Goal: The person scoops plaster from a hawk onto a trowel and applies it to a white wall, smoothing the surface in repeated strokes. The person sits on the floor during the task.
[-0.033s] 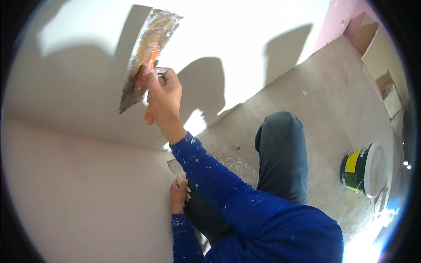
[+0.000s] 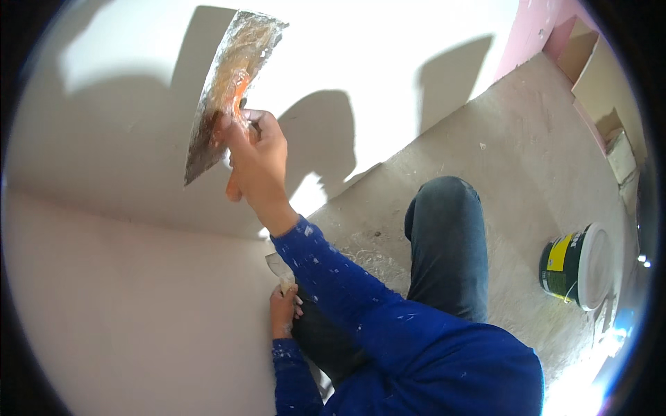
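My right hand [image 2: 262, 163] reaches up and left across my body, closed on the orange handle of a wide putty knife [image 2: 246, 52]. Its long metal blade is smeared with pale filler and held against or just off the white wall [image 2: 388, 48]; I cannot tell which. Lower down, by my thigh, my left hand [image 2: 282, 313] is closed round the light handle of a narrower putty knife [image 2: 279, 265], whose blade points up. Part of that smaller blade is hidden behind my right sleeve.
A second wall [image 2: 139, 305] meets the white one in a corner at the left. My bent knee [image 2: 447, 236] rises over the dusty grey floor [image 2: 513, 159]. A dark green lidded bucket [image 2: 565, 267] stands at the right. Boards [image 2: 603, 83] lean at the far right.
The wide putty knife and my right hand have shifted very slightly left, with the blade's lower tip a little further down. My left hand stays put.
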Available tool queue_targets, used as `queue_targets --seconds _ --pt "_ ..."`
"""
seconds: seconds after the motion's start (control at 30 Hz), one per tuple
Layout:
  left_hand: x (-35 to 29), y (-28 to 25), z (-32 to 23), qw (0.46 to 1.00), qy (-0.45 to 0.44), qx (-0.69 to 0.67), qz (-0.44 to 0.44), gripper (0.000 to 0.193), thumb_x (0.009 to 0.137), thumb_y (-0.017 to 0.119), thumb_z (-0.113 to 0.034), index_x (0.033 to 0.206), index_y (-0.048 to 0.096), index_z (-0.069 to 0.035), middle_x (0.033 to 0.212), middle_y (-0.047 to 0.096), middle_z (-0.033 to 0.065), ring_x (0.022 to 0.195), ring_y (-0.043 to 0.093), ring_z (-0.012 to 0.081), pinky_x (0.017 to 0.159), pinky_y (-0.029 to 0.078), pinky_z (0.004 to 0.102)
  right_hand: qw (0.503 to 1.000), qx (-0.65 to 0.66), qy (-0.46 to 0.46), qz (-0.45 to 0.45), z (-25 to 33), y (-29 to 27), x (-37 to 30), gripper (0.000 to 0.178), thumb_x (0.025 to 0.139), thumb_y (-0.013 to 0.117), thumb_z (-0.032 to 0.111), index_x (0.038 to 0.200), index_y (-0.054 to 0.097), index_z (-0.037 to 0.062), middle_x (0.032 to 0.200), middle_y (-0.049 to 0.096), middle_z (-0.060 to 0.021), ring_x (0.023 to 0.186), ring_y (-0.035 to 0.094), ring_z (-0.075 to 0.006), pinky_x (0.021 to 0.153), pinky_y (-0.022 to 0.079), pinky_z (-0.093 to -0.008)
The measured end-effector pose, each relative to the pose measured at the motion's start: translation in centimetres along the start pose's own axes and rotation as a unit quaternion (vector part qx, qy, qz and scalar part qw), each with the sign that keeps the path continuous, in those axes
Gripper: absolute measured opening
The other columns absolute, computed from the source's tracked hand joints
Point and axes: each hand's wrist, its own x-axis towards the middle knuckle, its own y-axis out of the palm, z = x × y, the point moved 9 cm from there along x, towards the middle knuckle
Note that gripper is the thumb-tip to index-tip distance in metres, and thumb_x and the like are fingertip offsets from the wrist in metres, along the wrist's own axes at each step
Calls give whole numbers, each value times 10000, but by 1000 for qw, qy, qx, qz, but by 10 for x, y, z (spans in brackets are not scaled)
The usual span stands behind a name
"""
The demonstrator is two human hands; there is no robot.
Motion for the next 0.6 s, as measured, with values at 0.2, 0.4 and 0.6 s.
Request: queue_targets --seconds 0.2,0.4,0.6 --pt "3 8 -5 1000 17 -13 3 309 959 668 -299 1104 602 -34 643 594 29 395 511 112 352 368 237 985 68 94 -125 -103 -126 -12 403 947 710 395 1002 622 6 773 650 -47 486 462 -55 415 372 -212" --pt "4 10 -4 1000 13 -6 -9 315 963 670 -311 1099 602 -35 647 591 25 389 495 105 349 359 238 971 110 90 -194 -207 -200 10 398 955 696 411 903 608 26 641 518 4 457 458 -84 418 384 -245" --pt "4 12 -6 999 12 -32 -1 294 969 655 -307 1075 599 -39 646 581 23 394 501 111 346 354 242 959 151 108 -213 -185 -161 26 385 971 679 377 812 594 37 606 491 -7 442 459 -88 396 379 -271"
